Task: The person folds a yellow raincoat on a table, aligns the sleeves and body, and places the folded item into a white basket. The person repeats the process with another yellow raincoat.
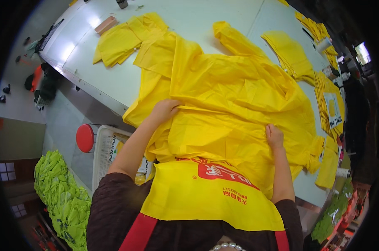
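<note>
A large yellow garment [239,79] of thin, smooth fabric lies rumpled across the near part of the table, one sleeve-like piece [233,37] pointing away from me. My left hand [165,111] is closed on a fold of it left of the middle. Further right, the fingers of my right hand [274,136] are curled round the same garment. Between both hands the cloth runs in a long crosswise crease. Its near edge hangs down in front of my yellow apron [177,196]. Under the garment's far left part are flat yellow fabric pieces [118,44].
The white table [193,16] carries folded yellow pieces [287,52] at right and a stack with a printed bag [332,111]. A thread spool [343,172] stands by the right edge. On the left are a red stool [85,138], a white basket [99,157] and a lime-green heap [62,196].
</note>
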The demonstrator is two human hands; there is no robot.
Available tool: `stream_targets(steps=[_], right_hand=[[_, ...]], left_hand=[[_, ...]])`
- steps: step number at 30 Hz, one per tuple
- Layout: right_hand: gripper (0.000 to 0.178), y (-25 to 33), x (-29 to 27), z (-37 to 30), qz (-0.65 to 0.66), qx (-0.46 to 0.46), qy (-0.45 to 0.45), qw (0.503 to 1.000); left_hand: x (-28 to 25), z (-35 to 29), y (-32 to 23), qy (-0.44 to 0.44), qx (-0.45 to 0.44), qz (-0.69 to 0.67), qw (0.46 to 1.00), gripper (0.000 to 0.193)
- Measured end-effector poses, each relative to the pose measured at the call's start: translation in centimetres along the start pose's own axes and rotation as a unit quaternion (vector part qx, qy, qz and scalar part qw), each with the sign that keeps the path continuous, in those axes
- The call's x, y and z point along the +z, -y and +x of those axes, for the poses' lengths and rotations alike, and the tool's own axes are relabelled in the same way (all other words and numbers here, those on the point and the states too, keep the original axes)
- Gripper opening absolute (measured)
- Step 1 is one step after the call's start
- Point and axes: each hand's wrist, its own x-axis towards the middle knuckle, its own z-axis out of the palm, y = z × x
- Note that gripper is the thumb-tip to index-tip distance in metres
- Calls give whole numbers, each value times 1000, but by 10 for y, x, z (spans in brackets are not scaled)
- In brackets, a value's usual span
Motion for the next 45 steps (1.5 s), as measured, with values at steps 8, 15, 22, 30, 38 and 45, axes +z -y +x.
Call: stream_targets(steps=[8,15,22,30,38,45], right_hand=[[10,102,2,73,146,-16,-63,987],[14,255,64,161,85,-98,91,987],[22,240,90,179,98,-129,261,952],[21,240,85,177,199,-71,296,932],[20,251,60,173,109,-116,299,941],[21,223,78,175,260,-107,273,920]], left_hand=[[13,19,-21,-5,4,-154,988,18],[11,19,-19,52,19,-170,984,10],[16,25,-21,33,13,-170,985,22],[25,16,-22,-27,-31,-266,963,24],[48,19,-24,-129,-64,-225,964,17],[39,26,-46,-161,-137,-253,944,16]])
